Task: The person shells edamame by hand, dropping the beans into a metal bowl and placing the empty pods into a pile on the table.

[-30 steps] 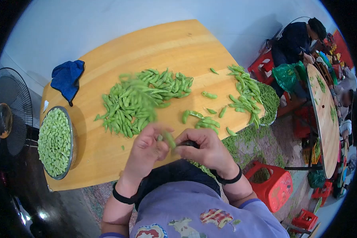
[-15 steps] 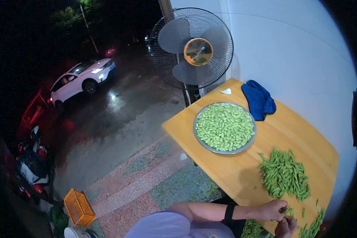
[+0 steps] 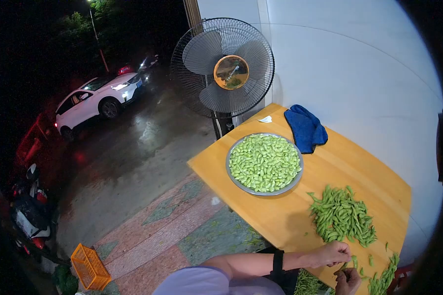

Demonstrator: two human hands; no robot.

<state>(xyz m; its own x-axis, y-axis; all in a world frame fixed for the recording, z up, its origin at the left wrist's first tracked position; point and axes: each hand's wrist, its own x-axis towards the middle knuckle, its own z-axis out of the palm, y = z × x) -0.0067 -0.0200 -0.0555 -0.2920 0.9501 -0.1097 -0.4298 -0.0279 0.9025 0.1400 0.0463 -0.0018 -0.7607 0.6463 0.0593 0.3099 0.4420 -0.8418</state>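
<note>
My left hand [image 3: 333, 253] reaches in from the left over the table's front right part, its fingers closed in a pinch. Whatever they hold is too small to make out. Just below it, my right hand [image 3: 348, 281] is also closed, and a thin green bean pod [image 3: 344, 266] seems to show at its fingertips. Beyond the hands lies a pile of green bean pods [image 3: 342, 215]. Several loose pods [image 3: 370, 260] lie to the right, beside a second heap of pods [image 3: 384, 276]. A round metal tray [image 3: 266, 193] full of shelled green beans [image 3: 265, 162] stands farther back.
On the wooden table [image 3: 300, 236] are a blue cloth [image 3: 305, 129] and a white scrap [image 3: 265, 119]. A large fan [image 3: 223, 68] stands behind it, beside a white wall. An orange crate [image 3: 90, 267], a motorbike [image 3: 30, 214] and a white car [image 3: 98, 101] are to the left.
The view has shifted, so the table and tray sit farther left. Both hands stay close together at the table's front, still pinching. The fan and car show no clear movement of their own.
</note>
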